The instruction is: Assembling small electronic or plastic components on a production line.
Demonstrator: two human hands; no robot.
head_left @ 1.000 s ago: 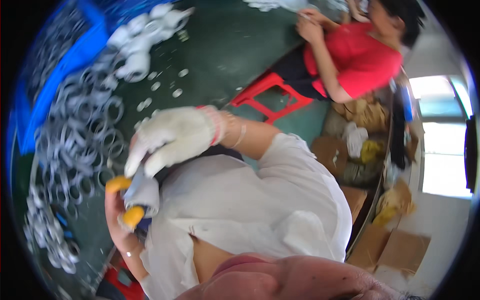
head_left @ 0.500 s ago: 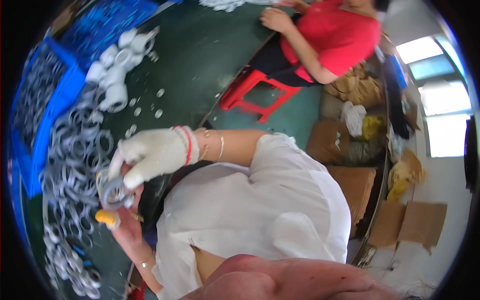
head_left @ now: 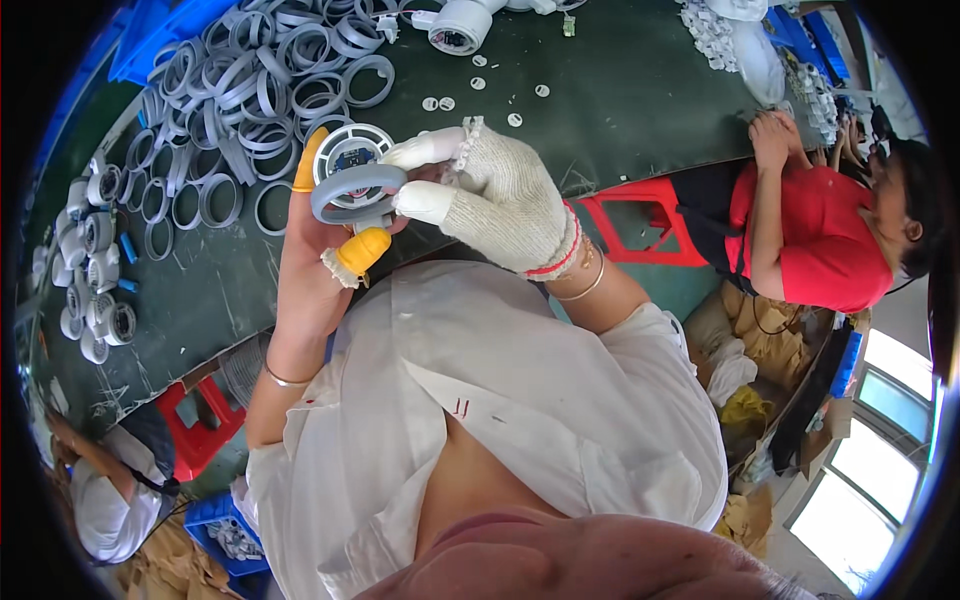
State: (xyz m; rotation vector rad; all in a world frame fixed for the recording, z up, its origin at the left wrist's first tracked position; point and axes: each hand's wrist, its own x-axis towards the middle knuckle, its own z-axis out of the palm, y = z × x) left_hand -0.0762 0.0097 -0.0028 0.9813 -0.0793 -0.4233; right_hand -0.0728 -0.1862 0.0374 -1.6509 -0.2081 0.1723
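While gripped, grey ring btwn both hands

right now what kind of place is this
Probably a small assembly workshop. A heap of grey plastic rings covers the dark work table, the left hand and gloved right hand fit a ring onto a round part, and another worker sits nearby.

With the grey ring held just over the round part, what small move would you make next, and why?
Probably lower the grey ring squarely onto the round part: the gloved right hand pinches it slightly off-centre in front, while the left hand holds the part.
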